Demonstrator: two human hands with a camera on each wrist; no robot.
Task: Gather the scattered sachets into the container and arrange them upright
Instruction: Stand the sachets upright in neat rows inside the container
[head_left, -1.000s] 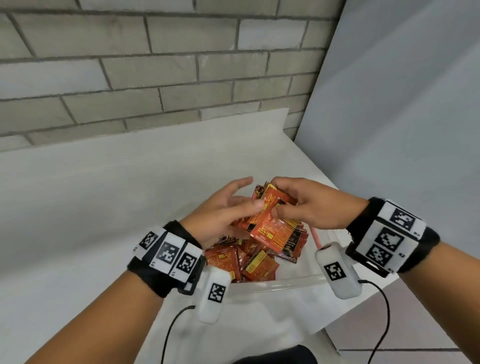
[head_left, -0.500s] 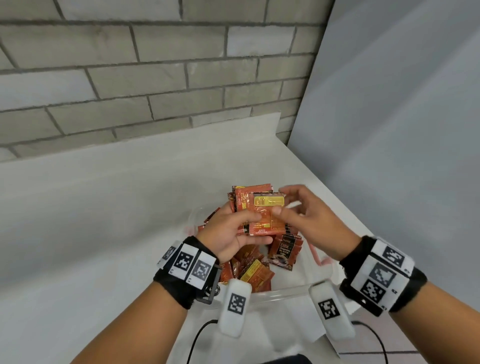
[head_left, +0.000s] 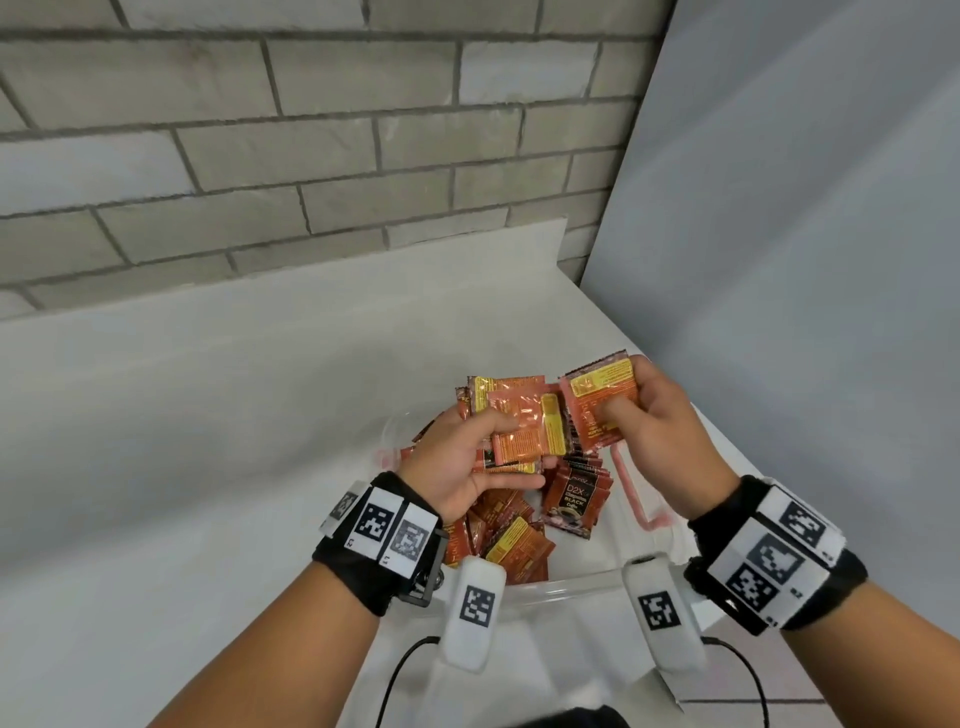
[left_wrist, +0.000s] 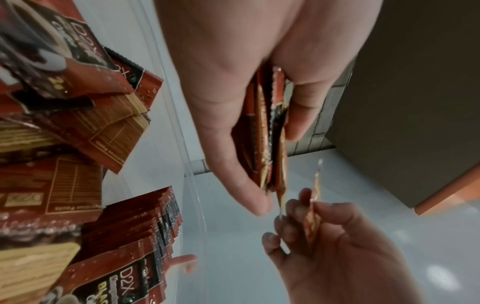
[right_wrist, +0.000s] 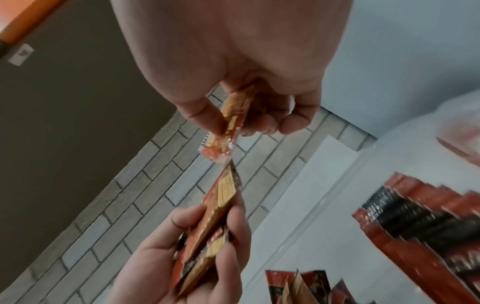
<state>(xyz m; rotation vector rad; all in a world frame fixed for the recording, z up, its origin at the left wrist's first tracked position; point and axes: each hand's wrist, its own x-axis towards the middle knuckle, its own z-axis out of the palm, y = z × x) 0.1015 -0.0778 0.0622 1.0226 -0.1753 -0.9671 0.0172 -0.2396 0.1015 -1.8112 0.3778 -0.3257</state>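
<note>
One sachet upright, right hand | stack upright, left hand

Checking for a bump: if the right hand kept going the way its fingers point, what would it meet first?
Probably the fanned stack of orange sachets gripped by the left hand; the right hand, pinching a single orange sachet, is nearly touching it.

Behind your fingers, each bare forearm wears a black wrist strap with white square-code tags and a white cabled camera pod.
</note>
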